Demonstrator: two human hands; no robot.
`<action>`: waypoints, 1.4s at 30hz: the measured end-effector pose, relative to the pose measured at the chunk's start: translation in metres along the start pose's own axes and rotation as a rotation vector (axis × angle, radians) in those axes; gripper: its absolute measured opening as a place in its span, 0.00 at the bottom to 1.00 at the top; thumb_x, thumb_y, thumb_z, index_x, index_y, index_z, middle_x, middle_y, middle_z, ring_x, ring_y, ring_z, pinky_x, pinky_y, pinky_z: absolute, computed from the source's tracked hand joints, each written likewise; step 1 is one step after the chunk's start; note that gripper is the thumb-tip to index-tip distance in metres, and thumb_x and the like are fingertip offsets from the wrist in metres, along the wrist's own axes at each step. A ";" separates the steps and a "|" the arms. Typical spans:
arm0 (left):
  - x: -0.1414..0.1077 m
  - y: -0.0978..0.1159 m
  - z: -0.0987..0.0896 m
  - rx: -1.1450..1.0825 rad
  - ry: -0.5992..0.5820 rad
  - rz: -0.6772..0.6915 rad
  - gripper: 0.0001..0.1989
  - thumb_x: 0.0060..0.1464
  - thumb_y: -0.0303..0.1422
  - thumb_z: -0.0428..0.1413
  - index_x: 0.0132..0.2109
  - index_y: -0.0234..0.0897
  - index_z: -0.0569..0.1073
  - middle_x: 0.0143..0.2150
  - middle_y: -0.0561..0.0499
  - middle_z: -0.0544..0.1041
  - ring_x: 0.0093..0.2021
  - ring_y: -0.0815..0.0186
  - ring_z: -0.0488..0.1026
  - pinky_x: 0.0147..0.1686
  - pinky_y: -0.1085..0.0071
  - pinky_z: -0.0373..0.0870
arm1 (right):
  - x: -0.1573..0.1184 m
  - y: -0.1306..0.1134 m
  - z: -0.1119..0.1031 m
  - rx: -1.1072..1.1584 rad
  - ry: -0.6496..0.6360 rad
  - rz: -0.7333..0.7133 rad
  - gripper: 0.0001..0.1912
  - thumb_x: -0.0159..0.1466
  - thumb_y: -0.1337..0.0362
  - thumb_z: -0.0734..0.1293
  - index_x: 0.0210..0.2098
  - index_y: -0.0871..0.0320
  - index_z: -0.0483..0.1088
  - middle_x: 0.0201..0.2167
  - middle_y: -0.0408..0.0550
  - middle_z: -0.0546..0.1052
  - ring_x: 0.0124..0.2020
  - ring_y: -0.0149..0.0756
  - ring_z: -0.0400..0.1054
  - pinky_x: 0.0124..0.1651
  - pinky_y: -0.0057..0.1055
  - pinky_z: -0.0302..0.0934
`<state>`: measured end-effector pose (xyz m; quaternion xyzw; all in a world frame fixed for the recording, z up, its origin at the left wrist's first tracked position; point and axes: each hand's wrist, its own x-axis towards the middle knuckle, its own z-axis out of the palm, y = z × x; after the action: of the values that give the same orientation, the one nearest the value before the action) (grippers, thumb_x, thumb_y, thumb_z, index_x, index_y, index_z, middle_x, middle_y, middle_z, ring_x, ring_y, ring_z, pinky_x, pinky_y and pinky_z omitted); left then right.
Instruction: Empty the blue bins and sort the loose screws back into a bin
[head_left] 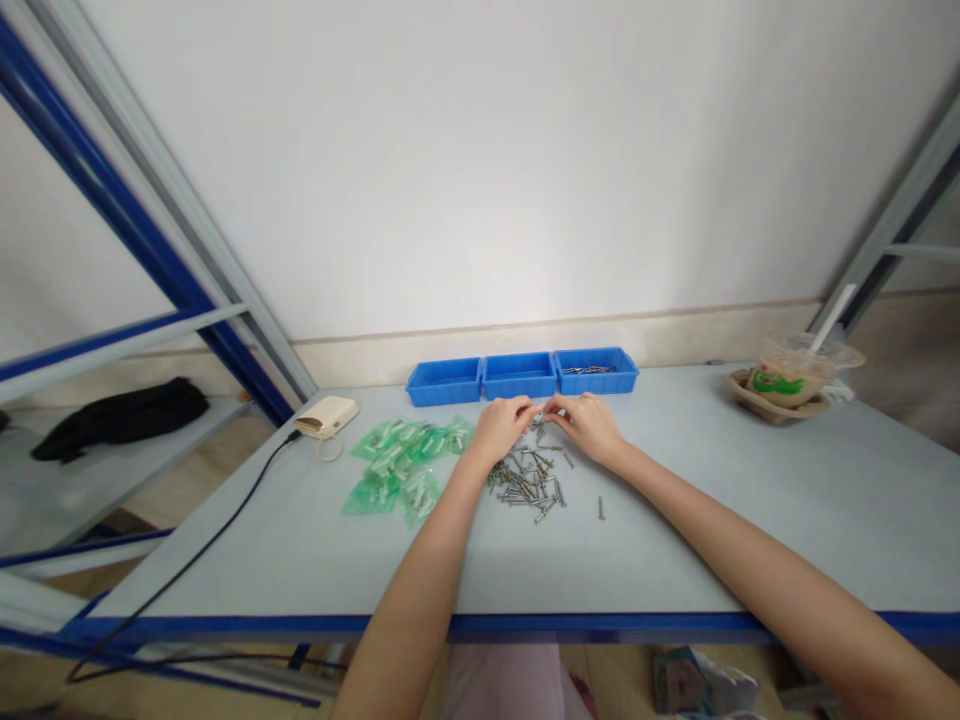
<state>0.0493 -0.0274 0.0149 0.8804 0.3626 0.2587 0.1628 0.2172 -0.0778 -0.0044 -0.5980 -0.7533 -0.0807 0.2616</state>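
My left hand (pixel 508 428) and my right hand (pixel 589 425) meet just in front of the blue bins, fingertips nearly touching. Both are closed in a pinch around a small shiny piece that looks like a screw (pixel 541 412); its far details are too small to make out. Below my hands lies a loose pile of silver and brassy screws (pixel 529 485), partly covered by my left wrist. One single screw (pixel 601 508) rests apart to the right. Left of my left forearm are several green-tinted clear plastic bags (pixel 397 460) with small metal parts inside.
Three joined blue bins stand along the wall: left (pixel 444 392), middle (pixel 519 384) and right (pixel 598 382), the right one holding screws. A cream-coloured device (pixel 327 416) with a black cable (pixel 217 535) is at left. At right, a drink cup (pixel 787 370) sits in a brown holder.
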 end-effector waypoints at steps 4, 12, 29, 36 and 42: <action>0.001 0.000 0.000 -0.028 -0.004 0.014 0.11 0.57 0.39 0.48 0.38 0.39 0.71 0.23 0.56 0.74 0.26 0.69 0.69 0.28 0.77 0.58 | 0.000 0.000 -0.001 -0.019 0.002 -0.001 0.10 0.66 0.62 0.58 0.37 0.55 0.71 0.30 0.45 0.78 0.30 0.36 0.70 0.37 0.30 0.50; 0.001 -0.002 0.000 0.012 0.002 0.024 0.17 0.59 0.39 0.44 0.28 0.36 0.70 0.21 0.54 0.72 0.24 0.69 0.68 0.27 0.76 0.57 | 0.000 0.001 0.000 0.018 0.002 -0.027 0.09 0.65 0.60 0.60 0.39 0.55 0.69 0.32 0.44 0.78 0.31 0.35 0.70 0.38 0.30 0.50; 0.002 0.000 0.000 -0.022 -0.011 0.019 0.14 0.58 0.41 0.46 0.36 0.38 0.71 0.22 0.55 0.73 0.24 0.69 0.68 0.27 0.76 0.57 | 0.001 0.001 -0.001 0.068 -0.015 -0.047 0.11 0.67 0.64 0.56 0.38 0.57 0.69 0.32 0.46 0.78 0.30 0.33 0.70 0.41 0.29 0.51; 0.001 0.000 -0.001 0.003 -0.032 0.025 0.21 0.59 0.42 0.43 0.27 0.36 0.71 0.21 0.52 0.72 0.24 0.69 0.68 0.27 0.76 0.57 | 0.001 0.000 -0.002 0.084 -0.011 -0.026 0.11 0.67 0.62 0.56 0.46 0.56 0.65 0.36 0.47 0.78 0.35 0.35 0.71 0.41 0.30 0.51; 0.002 0.000 0.001 -0.028 -0.021 0.017 0.15 0.58 0.41 0.45 0.35 0.37 0.72 0.22 0.54 0.73 0.24 0.68 0.69 0.26 0.76 0.58 | 0.002 0.002 -0.003 0.009 -0.041 -0.032 0.13 0.67 0.62 0.56 0.36 0.56 0.71 0.30 0.45 0.78 0.31 0.34 0.70 0.39 0.30 0.50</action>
<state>0.0508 -0.0256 0.0147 0.8837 0.3496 0.2560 0.1768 0.2195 -0.0774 -0.0010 -0.5863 -0.7682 -0.0694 0.2475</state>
